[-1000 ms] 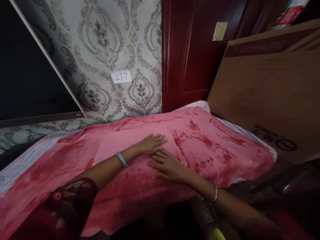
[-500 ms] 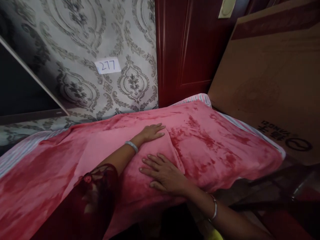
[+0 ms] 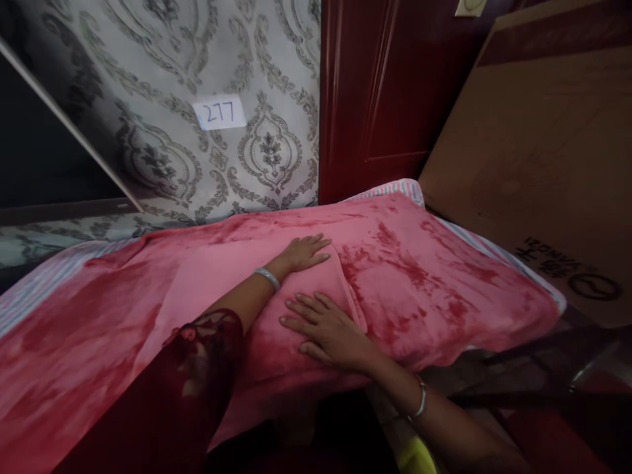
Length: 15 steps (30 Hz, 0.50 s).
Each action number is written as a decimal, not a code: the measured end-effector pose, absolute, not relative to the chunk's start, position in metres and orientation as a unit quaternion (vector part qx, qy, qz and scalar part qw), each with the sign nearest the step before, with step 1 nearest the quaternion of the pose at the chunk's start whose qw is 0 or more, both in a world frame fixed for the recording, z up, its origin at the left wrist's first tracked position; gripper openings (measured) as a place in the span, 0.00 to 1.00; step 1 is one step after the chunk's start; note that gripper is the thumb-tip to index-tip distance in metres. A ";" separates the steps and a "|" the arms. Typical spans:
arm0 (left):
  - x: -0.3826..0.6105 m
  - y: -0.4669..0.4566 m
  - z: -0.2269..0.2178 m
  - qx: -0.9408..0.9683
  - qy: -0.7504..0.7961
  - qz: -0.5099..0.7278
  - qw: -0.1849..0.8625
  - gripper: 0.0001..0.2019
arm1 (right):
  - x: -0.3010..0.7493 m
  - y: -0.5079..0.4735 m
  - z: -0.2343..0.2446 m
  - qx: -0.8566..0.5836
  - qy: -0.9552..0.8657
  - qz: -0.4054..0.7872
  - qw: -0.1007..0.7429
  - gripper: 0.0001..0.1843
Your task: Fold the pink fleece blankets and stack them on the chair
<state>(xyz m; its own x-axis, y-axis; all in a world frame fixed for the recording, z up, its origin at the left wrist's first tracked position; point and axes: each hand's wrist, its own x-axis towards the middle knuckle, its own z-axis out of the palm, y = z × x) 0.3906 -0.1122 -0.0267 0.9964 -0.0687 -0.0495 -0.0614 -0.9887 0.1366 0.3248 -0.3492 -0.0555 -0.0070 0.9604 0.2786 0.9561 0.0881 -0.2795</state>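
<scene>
A folded pink plush cloth point(image 3: 217, 276), perhaps a blanket or garment, lies flat on a larger pink plush cover point(image 3: 424, 276). My left hand point(image 3: 303, 253) rests on the folded cloth near its far right corner, palm down with the fingers stretched out. Nearer to me, my right hand point(image 3: 328, 329) lies flat beside the cloth's right edge, its fingers spread toward the left. Neither hand grips anything. Each wrist wears a silver bracelet, and a dark red floral sleeve covers my left forearm.
Striped bedding point(image 3: 49, 283) shows under the cover's edges. Behind stand a patterned wall point(image 3: 271, 59) with a paper label point(image 3: 218, 112) reading 277, and a dark red door point(image 3: 375, 79). A large cardboard box point(image 3: 543, 145) leans at the right. A dark panel point(image 3: 44, 145) is at the left.
The view has shifted slightly, so the scene sits a little further right and higher. Both hands stay flat on the folded cloth in nearly the same places.
</scene>
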 end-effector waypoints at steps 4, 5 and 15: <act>0.381 -0.127 -0.011 1.000 -0.006 -0.003 0.015 0.34 | 0.325 -0.349 -0.057 -0.682 -0.708 -0.022 0.182 0.30; 0.376 -0.130 -0.005 1.000 0.001 0.006 0.009 0.34 | 0.325 -0.350 -0.057 -0.683 -0.708 -0.026 0.176 0.30; 0.208 -0.099 0.030 0.998 0.009 -0.052 0.046 0.32 | 0.328 -0.352 -0.057 -0.674 -0.720 -0.057 0.158 0.30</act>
<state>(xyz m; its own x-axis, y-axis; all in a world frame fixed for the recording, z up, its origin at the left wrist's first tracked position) 0.2084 -0.0995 0.0295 0.9945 0.0132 -0.1042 0.0227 -0.9956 0.0905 0.3278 -0.3522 -0.0567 -0.0421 0.9516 0.3045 0.9876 0.0858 -0.1315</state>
